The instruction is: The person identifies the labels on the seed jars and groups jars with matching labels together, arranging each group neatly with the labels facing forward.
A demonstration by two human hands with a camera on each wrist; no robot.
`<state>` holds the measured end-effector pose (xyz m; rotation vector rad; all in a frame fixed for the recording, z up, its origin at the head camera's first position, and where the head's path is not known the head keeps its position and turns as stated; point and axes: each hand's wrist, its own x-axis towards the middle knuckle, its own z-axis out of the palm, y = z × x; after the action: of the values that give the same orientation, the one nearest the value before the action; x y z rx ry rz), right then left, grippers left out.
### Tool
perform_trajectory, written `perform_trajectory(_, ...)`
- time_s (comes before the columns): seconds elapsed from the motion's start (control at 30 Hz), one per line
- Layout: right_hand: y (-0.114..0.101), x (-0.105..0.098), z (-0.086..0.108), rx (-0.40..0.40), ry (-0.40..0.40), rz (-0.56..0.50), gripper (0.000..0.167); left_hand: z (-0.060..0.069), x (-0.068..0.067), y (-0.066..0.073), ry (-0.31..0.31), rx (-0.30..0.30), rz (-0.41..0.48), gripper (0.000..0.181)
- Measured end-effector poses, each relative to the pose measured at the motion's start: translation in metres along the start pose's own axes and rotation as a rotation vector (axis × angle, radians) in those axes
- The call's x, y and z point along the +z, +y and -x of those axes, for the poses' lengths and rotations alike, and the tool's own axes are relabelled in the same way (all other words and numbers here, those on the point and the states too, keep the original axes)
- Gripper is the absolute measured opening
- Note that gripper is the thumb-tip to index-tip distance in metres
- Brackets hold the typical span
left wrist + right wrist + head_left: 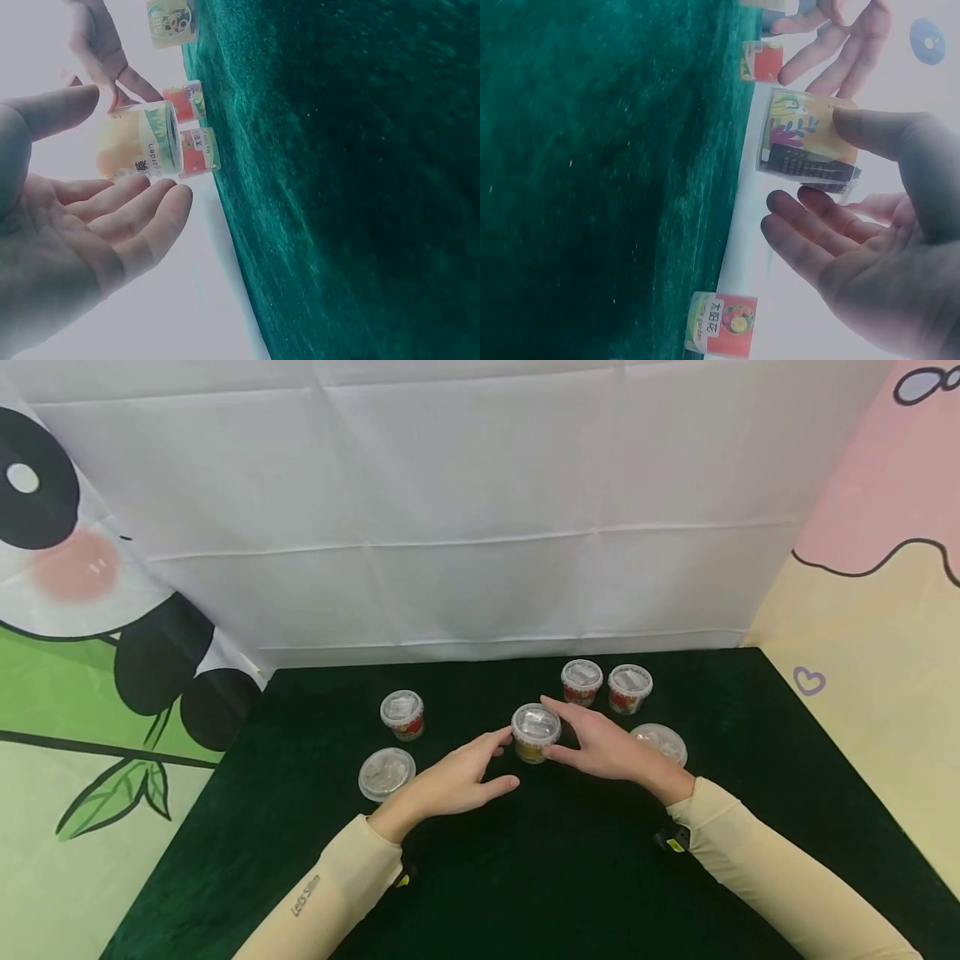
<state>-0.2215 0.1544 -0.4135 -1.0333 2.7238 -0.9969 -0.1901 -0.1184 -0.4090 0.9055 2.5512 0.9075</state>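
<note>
A small plastic cup with a clear lid and a yellow label stands upright between the two hands in the head view. My right hand pinches it, thumb at the near right side and fingers at the far side. The fingertips of my left hand are at the cup's left side, with the thumb held apart from it. In the left wrist view, the left fingers lie beside the cup, loosely extended. The right thumb presses the cup in the right wrist view. Whether its base touches the cloth, I cannot tell.
Left of the hands stands a red-labelled cup, with another lidded cup by the left wrist. Two red-labelled cups are at the back right. The right forearm partly covers a lidded cup. Dark green cloth covers the table.
</note>
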Motion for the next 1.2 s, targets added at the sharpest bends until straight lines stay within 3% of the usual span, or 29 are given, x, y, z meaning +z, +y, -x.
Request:
perform_trajectory(0.13,-0.003,0.000,-0.001,0.001,0.009,-0.068,0.076,0.004,-0.001,0.000,0.039,0.018,0.021,0.075)
perform_trajectory(0.3,-0.006,-0.002,-0.001,0.040,0.051,-0.204,0.076,0.002,0.000,-0.001,0.141,0.066,0.088,0.070)
perform_trajectory(0.47,-0.012,-0.006,-0.004,0.098,0.080,-0.412,0.072,-0.001,0.000,-0.001,0.251,0.114,0.141,0.066)
perform_trajectory(0.6,-0.017,-0.005,-0.005,0.145,0.068,-0.589,0.070,-0.002,0.000,0.000,0.303,0.119,0.169,0.061)
perform_trajectory(1.0,-0.019,0.000,-0.004,0.208,0.002,-0.914,0.065,-0.002,0.000,0.001,0.286,0.034,0.219,0.054)
perform_trajectory(1.2,-0.018,0.003,-0.004,0.187,-0.025,-0.944,0.066,-0.001,-0.001,-0.001,0.279,0.031,0.233,0.054)
